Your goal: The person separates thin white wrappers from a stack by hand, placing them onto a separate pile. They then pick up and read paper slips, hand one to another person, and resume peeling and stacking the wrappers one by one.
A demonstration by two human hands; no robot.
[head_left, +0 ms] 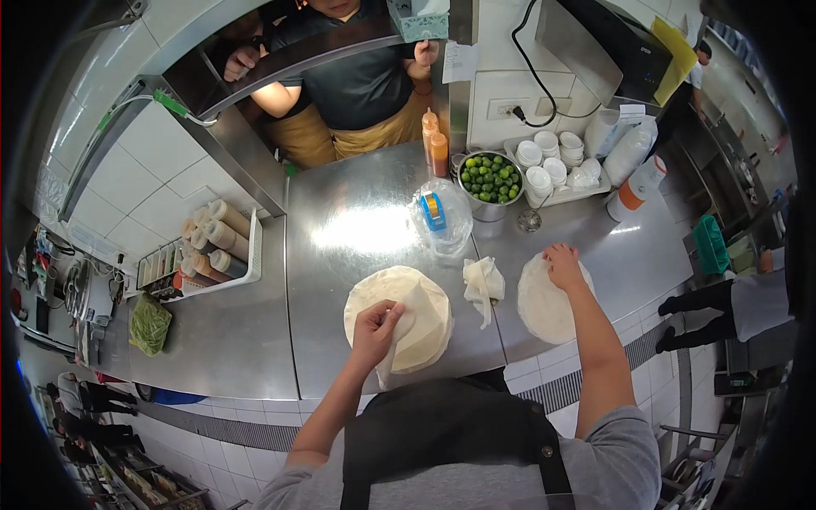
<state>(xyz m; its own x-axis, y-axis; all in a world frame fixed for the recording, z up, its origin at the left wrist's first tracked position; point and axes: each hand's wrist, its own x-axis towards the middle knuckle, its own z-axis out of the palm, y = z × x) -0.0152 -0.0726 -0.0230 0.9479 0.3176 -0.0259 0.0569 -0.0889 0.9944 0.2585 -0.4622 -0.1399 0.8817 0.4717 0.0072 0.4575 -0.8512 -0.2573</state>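
On the steel counter in front of me lies a stack of thin, pale dough sheets (395, 285). My left hand (376, 330) is closed in a pinch on a dough sheet (416, 319), whose edge is lifted and folded over the stack. Further right is another pale dough round (544, 302). My right hand (562, 262) rests on its upper edge with the fingers apart. Between the two rounds sits a crumpled whitish sheet or wrap (483, 282), its contents hard to make out.
Behind are a tape dispenser (433, 211) on a plastic bag, sauce bottles (434, 144), a pot of limes (490, 180) and a tray of white cups (544, 170). A bottle rack (212, 246) and a green bundle (150, 325) stand left. People (357, 93) stand beyond the counter.
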